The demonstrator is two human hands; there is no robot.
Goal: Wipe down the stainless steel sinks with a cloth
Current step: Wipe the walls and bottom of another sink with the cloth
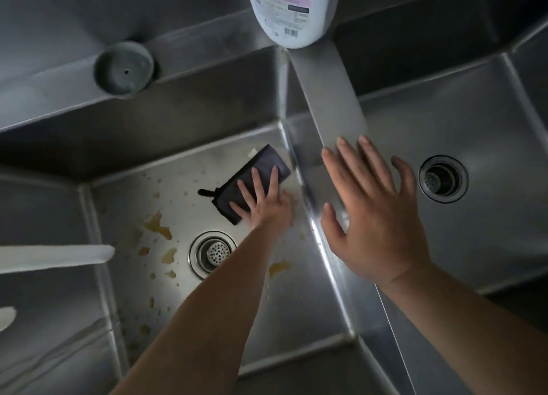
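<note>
Two stainless steel basins lie below me. The left sink has yellow-brown stains scattered over its floor around a drain. A folded dark cloth lies flat in its far right corner. My left hand presses down on the cloth with fingers spread. My right hand hovers open, palm down, over the metal divider between the basins, holding nothing. The right sink looks free of stains and has its own drain.
A white plastic bottle with a label stands on the back ledge above the divider. A round dark cap-like fitting sits on the ledge at the left. A pale faucet spout reaches in from the left edge.
</note>
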